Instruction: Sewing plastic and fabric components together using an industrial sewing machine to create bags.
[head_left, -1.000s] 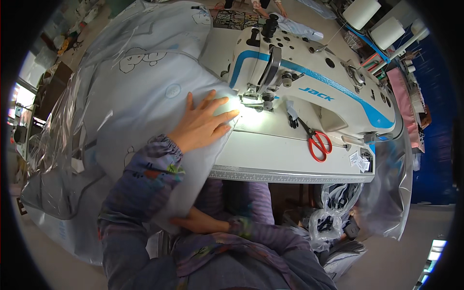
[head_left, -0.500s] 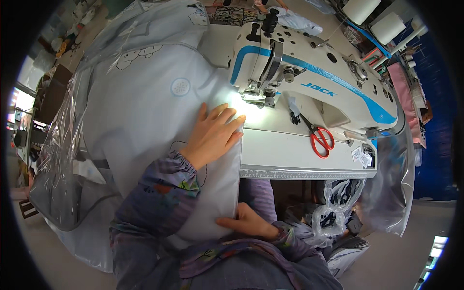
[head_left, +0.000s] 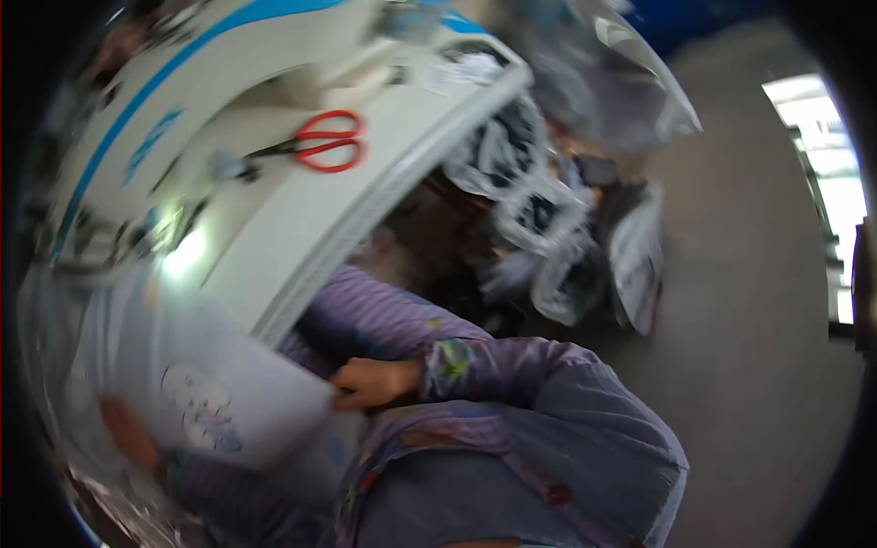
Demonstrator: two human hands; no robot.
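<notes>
- Left hand [head_left: 131, 431]: super blurry, sits against the left part of the cloth [head_left: 274, 384]; can't tell if it's pinching any.
- Machine [head_left: 183, 100]: hard white shell, curvy blue stripe, bright light [head_left: 185, 254] near the needle end.
- Cloth: pale, smooth, floppy, line-drawn cartoon on it; lies between both hands, running up toward the light.
- Scissors [head_left: 329, 142]: red looped handles, flat on the white table [head_left: 274, 237].
- Right hand [head_left: 373, 382]: fingers curled together, clamped on the cloth's right edge.
- Bags [head_left: 539, 215]: clear, crinkly plastic.

Workshop with sewing machine [head_left: 196, 91]
</notes>
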